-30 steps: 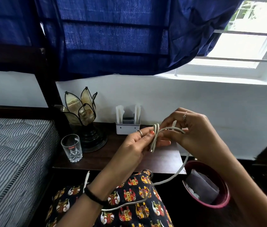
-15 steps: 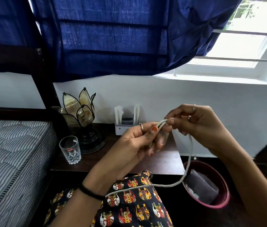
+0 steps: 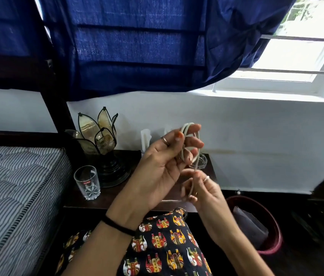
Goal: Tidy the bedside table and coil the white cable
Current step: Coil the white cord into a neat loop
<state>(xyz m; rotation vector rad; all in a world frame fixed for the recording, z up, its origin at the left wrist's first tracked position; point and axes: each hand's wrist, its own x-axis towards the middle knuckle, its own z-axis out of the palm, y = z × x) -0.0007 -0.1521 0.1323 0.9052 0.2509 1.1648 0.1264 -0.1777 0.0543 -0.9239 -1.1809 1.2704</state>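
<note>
The white cable (image 3: 189, 134) is wound in loops around the fingers of my left hand (image 3: 163, 166), which is raised above the dark wooden bedside table (image 3: 117, 198). A free strand runs down from the loops to my right hand (image 3: 201, 188), which pinches it just below and to the right of the left hand. Both hands hover over the table's right half. The cable's loose end is hidden behind my hands.
On the table stand a clear drinking glass (image 3: 87, 182), a petal-shaped glass lamp (image 3: 99, 136) on a black base, a white holder (image 3: 145, 138) at the wall and a small clear dish (image 3: 202, 161). A striped mattress (image 3: 13, 186) lies left; a maroon bin (image 3: 260, 224) sits right.
My right hand has dropped from beside the left hand's fingertips to below it, pulling the strand down. The long slack that hung over my lap has been taken up into the loops.
</note>
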